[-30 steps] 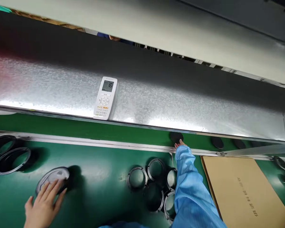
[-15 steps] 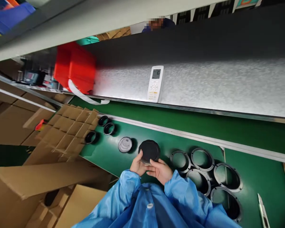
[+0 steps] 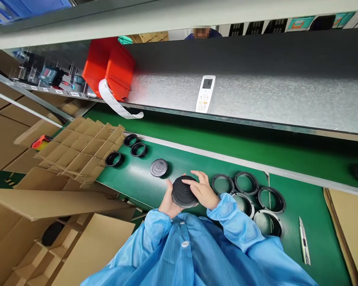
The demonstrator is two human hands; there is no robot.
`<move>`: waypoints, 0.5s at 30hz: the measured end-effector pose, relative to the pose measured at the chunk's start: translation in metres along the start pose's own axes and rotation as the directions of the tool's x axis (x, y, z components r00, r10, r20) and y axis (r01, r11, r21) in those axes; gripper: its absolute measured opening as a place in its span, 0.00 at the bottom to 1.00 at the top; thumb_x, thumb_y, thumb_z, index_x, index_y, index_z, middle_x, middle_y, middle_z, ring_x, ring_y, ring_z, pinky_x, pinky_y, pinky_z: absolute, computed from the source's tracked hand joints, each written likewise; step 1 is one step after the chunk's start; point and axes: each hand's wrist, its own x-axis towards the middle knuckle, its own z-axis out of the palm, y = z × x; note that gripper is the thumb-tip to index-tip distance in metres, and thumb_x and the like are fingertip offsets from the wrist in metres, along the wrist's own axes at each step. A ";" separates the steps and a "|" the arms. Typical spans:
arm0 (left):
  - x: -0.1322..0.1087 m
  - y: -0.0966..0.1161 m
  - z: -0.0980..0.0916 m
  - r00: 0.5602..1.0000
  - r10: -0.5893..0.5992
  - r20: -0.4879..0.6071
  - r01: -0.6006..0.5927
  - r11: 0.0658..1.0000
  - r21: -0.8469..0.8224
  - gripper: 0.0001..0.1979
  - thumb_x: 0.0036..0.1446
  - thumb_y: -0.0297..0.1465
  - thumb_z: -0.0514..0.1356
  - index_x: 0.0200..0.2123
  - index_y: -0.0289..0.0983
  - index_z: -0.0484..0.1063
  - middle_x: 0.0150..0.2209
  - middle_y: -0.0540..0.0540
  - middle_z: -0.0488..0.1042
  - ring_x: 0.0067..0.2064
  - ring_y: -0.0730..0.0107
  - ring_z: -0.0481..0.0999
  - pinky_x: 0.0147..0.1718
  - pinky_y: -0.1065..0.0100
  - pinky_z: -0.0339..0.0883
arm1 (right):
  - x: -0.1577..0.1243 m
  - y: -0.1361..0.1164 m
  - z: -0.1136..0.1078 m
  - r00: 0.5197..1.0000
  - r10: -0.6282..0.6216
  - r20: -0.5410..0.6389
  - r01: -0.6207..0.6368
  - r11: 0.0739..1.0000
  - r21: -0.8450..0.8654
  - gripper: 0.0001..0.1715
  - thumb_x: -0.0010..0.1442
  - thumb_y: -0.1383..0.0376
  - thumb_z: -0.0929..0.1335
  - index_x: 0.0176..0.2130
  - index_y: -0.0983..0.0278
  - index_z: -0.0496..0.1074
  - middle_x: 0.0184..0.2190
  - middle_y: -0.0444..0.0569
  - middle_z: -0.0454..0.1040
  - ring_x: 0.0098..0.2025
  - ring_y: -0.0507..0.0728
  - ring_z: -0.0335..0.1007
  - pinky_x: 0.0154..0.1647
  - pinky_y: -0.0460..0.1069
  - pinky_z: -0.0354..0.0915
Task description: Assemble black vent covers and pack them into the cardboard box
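Observation:
A round black disc part (image 3: 183, 191) is held between both hands close to my chest, over the near edge of the green bench (image 3: 143, 182). My left hand (image 3: 167, 202) cups it from below and the left side. My right hand (image 3: 200, 188) lies over its top and right rim with fingers curled on it. Both sleeves are light blue. A grey round cap (image 3: 159, 167) lies on the bench just to the left. Several black rings (image 3: 246, 194) lie in a cluster to the right of my right hand.
Three more black rings (image 3: 131, 147) sit by a cardboard divider grid (image 3: 80, 147) at the left. Open cartons (image 3: 47, 222) stand below left. A white remote (image 3: 205, 93) and red bins (image 3: 110, 67) rest on the metal shelf. A pen-like tool (image 3: 303, 240) lies right. Another person is behind the shelf.
One second ago my right hand reached to the far belt and my left touched the grey cap. Both hands have since come together on the black disc, now turned and drawn nearer.

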 end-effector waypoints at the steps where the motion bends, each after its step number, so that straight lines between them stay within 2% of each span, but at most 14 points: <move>1: -0.002 -0.001 0.000 1.000 -0.001 -0.002 0.001 1.000 0.002 0.37 0.59 0.61 0.50 0.67 0.53 0.56 0.67 0.41 0.61 0.62 0.39 0.66 0.55 0.33 0.64 | -0.001 0.000 0.002 1.000 0.017 -0.009 -0.017 0.999 0.038 0.29 0.74 0.49 0.53 0.55 0.50 0.76 0.64 0.49 0.58 0.65 0.64 0.49 0.68 0.65 0.52; 4: -0.009 0.001 0.006 0.999 0.041 0.027 -0.041 0.999 0.022 0.37 0.59 0.62 0.50 0.67 0.54 0.56 0.66 0.41 0.61 0.61 0.39 0.67 0.53 0.33 0.65 | -0.007 0.001 0.001 0.997 0.068 -0.045 -0.061 0.988 0.142 0.32 0.73 0.47 0.52 0.51 0.53 0.78 0.61 0.50 0.63 0.63 0.63 0.56 0.66 0.62 0.56; 8: -0.015 0.001 0.020 0.998 0.045 0.040 -0.049 0.992 0.117 0.36 0.60 0.60 0.49 0.67 0.53 0.56 0.63 0.39 0.65 0.59 0.41 0.70 0.53 0.34 0.66 | -0.014 0.000 -0.002 0.999 0.046 -0.015 -0.044 0.995 0.091 0.33 0.72 0.44 0.53 0.54 0.54 0.76 0.64 0.50 0.60 0.66 0.64 0.50 0.67 0.63 0.53; 11: -0.017 -0.005 0.025 0.999 0.032 0.038 -0.038 0.984 0.172 0.37 0.61 0.59 0.49 0.68 0.50 0.54 0.59 0.36 0.69 0.56 0.41 0.72 0.52 0.33 0.66 | -0.014 -0.003 -0.004 0.998 0.038 0.041 -0.041 0.995 0.095 0.41 0.70 0.40 0.51 0.48 0.58 0.80 0.62 0.52 0.65 0.65 0.65 0.52 0.68 0.64 0.52; 13: -0.016 -0.009 0.026 0.999 0.015 0.042 -0.023 0.983 0.182 0.39 0.59 0.60 0.50 0.69 0.49 0.53 0.57 0.33 0.71 0.54 0.40 0.74 0.51 0.32 0.67 | -0.011 -0.003 -0.009 0.996 0.057 0.064 -0.069 0.980 0.189 0.45 0.70 0.38 0.49 0.44 0.59 0.82 0.60 0.53 0.68 0.63 0.64 0.56 0.68 0.63 0.53; 15: -0.014 -0.010 0.026 0.999 -0.001 0.048 -0.007 0.984 0.175 0.42 0.58 0.62 0.49 0.69 0.48 0.53 0.55 0.32 0.72 0.53 0.39 0.75 0.49 0.31 0.67 | -0.010 -0.002 -0.016 0.991 0.119 0.062 -0.133 0.928 0.348 0.46 0.70 0.40 0.47 0.44 0.60 0.81 0.61 0.51 0.67 0.63 0.63 0.60 0.67 0.62 0.57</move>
